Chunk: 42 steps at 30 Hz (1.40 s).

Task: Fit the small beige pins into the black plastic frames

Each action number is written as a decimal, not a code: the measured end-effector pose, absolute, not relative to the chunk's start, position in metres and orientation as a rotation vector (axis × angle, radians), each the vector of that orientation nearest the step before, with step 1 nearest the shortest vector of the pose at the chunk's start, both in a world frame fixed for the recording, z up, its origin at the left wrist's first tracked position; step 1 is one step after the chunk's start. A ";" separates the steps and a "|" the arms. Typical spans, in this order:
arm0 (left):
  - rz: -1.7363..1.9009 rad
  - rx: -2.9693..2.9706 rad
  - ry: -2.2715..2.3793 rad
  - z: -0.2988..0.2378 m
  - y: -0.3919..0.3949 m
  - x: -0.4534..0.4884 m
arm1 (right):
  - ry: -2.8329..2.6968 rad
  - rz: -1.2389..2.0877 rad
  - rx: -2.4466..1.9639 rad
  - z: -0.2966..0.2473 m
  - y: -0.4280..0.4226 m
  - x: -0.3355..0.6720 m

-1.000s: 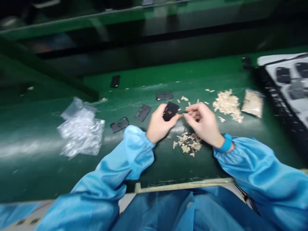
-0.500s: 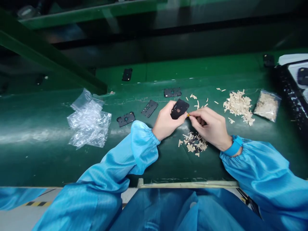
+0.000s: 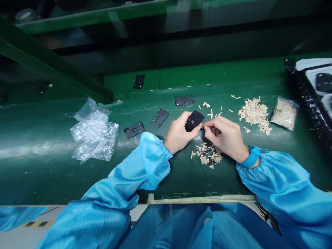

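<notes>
A wide green desk [image 3: 103, 183] spans the scene, its near edge trimmed with a pale strip [image 3: 204, 199]; a stretch of surface separates that edge from both hands, and a longer one runs left. The surface is glossy and scuffed. Beyond, a green shelf [image 3: 103, 19] crosses the dark far side, with a slanting green beam [image 3: 57, 65] at left. A black-rimmed tray [image 3: 315, 103] bounds the right. Crumpled clear plastic bags [image 3: 94, 133] lie left.

The left hand [image 3: 180, 133] grips a flat black rectangular plate [image 3: 194, 120], tilted above the middle of the desk; the right hand [image 3: 227, 136], thumb and forefinger pinched narrow, holds a small yellow piece [image 3: 202, 127] at the plate's near right corner. A loose heap of pale strips [image 3: 254, 112] lies right; a smaller mixed pile [image 3: 209, 154] sits just nearer than the hands.
</notes>
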State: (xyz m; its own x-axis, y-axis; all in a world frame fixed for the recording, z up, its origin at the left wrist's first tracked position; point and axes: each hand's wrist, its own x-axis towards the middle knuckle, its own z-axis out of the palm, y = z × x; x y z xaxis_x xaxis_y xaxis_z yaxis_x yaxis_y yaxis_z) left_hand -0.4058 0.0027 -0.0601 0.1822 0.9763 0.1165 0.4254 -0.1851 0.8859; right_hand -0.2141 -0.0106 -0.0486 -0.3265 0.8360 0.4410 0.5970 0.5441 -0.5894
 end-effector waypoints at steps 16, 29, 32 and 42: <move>1.228 2.148 1.345 -0.062 -0.001 -0.412 | -1.836 0.531 -1.429 -0.046 0.015 -0.190; 1.273 2.292 1.222 -0.060 0.004 -0.419 | -1.006 2.099 -1.135 -0.021 0.000 -0.203; 1.250 2.269 1.241 -0.059 0.003 -0.419 | -0.960 2.114 -1.097 -0.021 -0.001 -0.205; 1.084 1.627 1.284 -0.055 0.002 -0.409 | -1.149 1.674 -1.248 -0.031 -0.001 -0.206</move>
State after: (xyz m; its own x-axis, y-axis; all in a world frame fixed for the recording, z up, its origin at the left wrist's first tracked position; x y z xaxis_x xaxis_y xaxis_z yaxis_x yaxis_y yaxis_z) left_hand -0.4095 0.0018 -0.0555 0.1256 0.9804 0.1516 0.3137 -0.1842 0.9315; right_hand -0.2065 -0.0007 -0.0312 -0.2526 0.9186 -0.3039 -0.0473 -0.3254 -0.9444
